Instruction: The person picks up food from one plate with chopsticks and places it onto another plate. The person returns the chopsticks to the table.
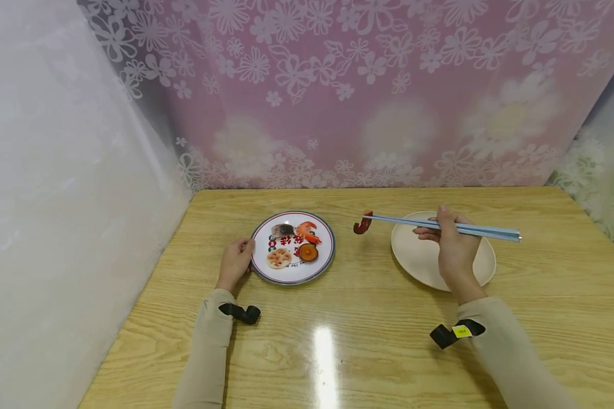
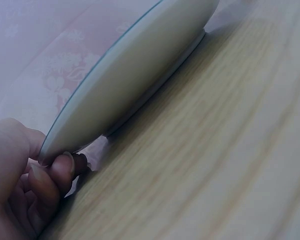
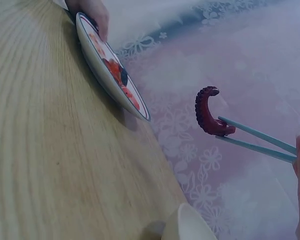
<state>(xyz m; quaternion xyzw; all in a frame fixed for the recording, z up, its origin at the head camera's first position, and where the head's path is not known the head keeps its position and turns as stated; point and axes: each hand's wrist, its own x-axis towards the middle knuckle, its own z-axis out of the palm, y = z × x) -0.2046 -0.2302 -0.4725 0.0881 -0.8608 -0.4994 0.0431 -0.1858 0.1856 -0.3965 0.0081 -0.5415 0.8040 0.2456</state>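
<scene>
My left hand [image 1: 235,262] pinches the left rim of a white plate [image 1: 293,276] with a blue and red edge, thumb above and fingers beneath. On that plate lie a shrimp [image 1: 307,232], a lotus root slice [image 1: 278,259], a round mushroom cap [image 1: 308,253] and a grey piece of fish [image 1: 282,230]. Over a cream plate [image 1: 414,250], my right hand [image 1: 455,250] holds light blue chopsticks [image 1: 409,221]. Their tips grip a curled dark red octopus tentacle [image 3: 204,112], held in the air between the two plates.
The wooden table [image 1: 368,341] ends at a pink flowered curtain [image 1: 337,125] behind both plates. A white sheet [image 1: 82,199] hangs along the left side. Each wrist wears a black camera strap [image 1: 240,312].
</scene>
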